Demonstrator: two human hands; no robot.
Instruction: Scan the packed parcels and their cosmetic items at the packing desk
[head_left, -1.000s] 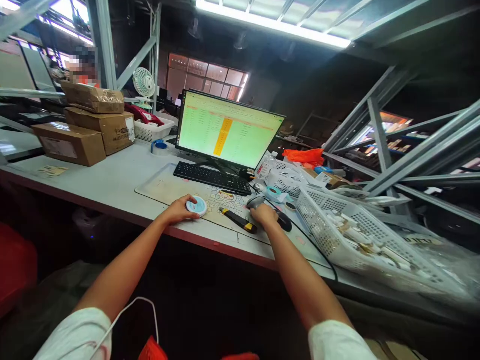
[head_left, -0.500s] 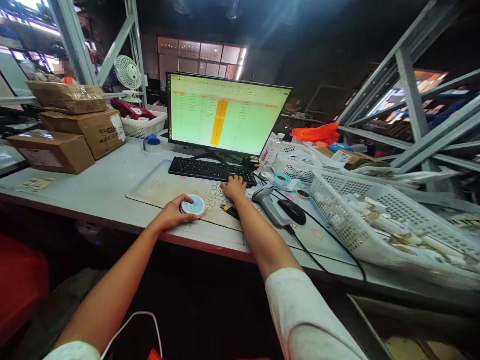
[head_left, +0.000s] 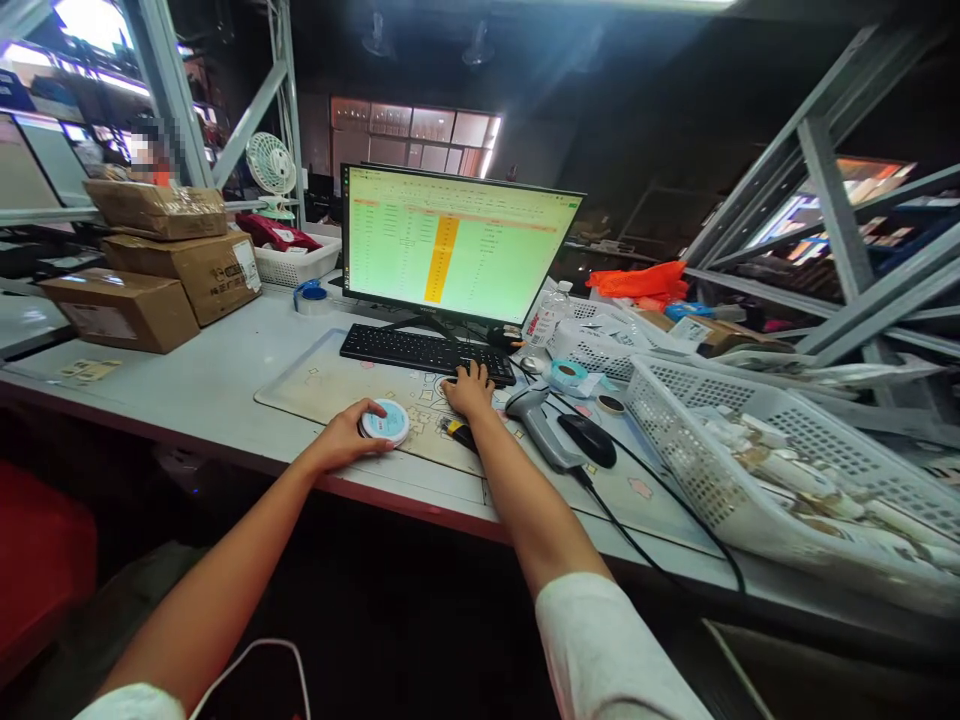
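My left hand (head_left: 346, 438) grips a round white tub (head_left: 385, 424) with a pale blue label on top, at the front edge of the desk. Thumb and fingers curl around its side. My right hand (head_left: 469, 390) rests with fingers spread on the right end of the black keyboard (head_left: 405, 347), holding nothing. Under my right forearm lies a yellow and black utility knife (head_left: 457, 431), partly hidden. A monitor (head_left: 461, 240) behind the keyboard shows a spreadsheet with one orange column.
Right of my forearm lie a grey barcode scanner (head_left: 541, 425) and a black mouse (head_left: 587, 440). A white basket (head_left: 675, 450) of small packages stands farther right. Cardboard boxes (head_left: 180, 270) are stacked on the left, near a roll of blue tape (head_left: 310, 297).
The camera view has tilted slightly, so the scene sits a little lower. On the screen, the selected cell has moved left and down. Both hands stay in place.
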